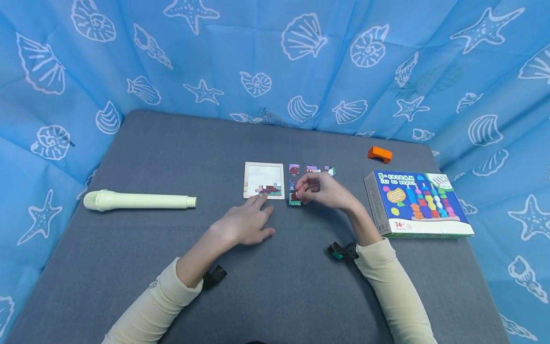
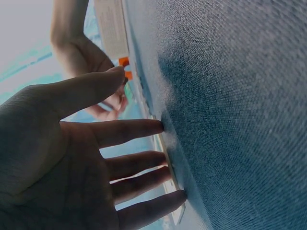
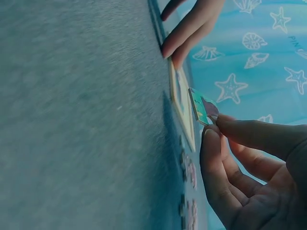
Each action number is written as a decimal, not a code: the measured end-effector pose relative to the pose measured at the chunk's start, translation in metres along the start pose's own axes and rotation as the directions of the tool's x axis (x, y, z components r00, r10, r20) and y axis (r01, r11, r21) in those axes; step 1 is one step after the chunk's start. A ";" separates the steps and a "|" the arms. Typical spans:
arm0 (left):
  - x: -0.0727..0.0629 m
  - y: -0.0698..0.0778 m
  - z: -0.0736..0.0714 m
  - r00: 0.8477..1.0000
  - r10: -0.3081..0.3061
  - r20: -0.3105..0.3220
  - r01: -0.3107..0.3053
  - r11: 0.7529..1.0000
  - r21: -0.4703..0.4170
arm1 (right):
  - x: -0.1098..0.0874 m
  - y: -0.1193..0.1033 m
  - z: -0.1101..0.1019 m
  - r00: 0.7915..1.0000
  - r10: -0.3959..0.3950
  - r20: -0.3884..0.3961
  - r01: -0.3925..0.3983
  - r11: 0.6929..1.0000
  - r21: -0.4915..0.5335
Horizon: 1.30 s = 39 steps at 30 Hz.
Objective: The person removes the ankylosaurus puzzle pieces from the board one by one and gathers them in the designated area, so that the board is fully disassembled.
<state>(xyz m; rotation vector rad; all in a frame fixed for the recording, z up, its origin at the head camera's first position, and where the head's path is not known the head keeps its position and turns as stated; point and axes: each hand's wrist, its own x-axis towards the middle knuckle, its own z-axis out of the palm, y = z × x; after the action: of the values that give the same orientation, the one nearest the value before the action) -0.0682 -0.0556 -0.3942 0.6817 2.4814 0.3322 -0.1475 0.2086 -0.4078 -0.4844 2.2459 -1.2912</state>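
Observation:
A square puzzle tray (image 1: 263, 172) with a pale border lies in the middle of the table, a few joined puzzle pieces (image 1: 269, 190) along its lower side. My left hand (image 1: 245, 223) rests at the tray's near edge with fingers spread; in the left wrist view, its fingertips (image 2: 178, 195) touch the edge and the cloth. Just right of the tray, my right hand (image 1: 325, 190) pinches a puzzle piece (image 3: 199, 107) between thumb and fingers. That piece, green with a dark reddish shape, is tilted up off the table. Beyond the right hand lie loose puzzle pieces (image 1: 294, 169), some partly hidden by it.
A pale green toy microphone (image 1: 139, 200) lies at left. At right is a bead game box (image 1: 423, 204), with an orange arch block (image 1: 380, 154) behind it. A blue shell-print curtain (image 1: 258, 57) hangs around the grey table (image 1: 172, 263).

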 end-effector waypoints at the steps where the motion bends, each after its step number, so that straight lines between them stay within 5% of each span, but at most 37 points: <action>1: 0.000 0.000 0.000 1.000 0.000 -0.001 0.000 1.000 0.001 | -0.002 0.001 -0.001 1.000 0.007 0.007 -0.007 1.000 -0.005; 14: 0.001 0.000 0.000 1.000 -0.001 -0.012 0.002 1.000 0.024 | -0.004 0.011 0.003 0.995 0.016 0.093 -0.014 0.999 -0.029; 24: 0.000 0.000 -0.001 1.000 0.001 -0.014 0.000 1.000 0.023 | -0.003 0.008 0.003 0.996 0.043 0.073 -0.039 0.998 -0.051; 39: 0.000 0.002 -0.003 0.999 0.033 -0.029 -0.032 0.999 0.039 | 0.011 -0.007 0.006 0.998 -0.032 0.053 0.032 0.999 0.003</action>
<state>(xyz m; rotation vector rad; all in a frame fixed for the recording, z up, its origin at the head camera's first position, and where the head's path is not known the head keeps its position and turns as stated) -0.0693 -0.0544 -0.3914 0.7386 2.5131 0.3099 -0.1524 0.1957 -0.4070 -0.5492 2.2018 -1.2813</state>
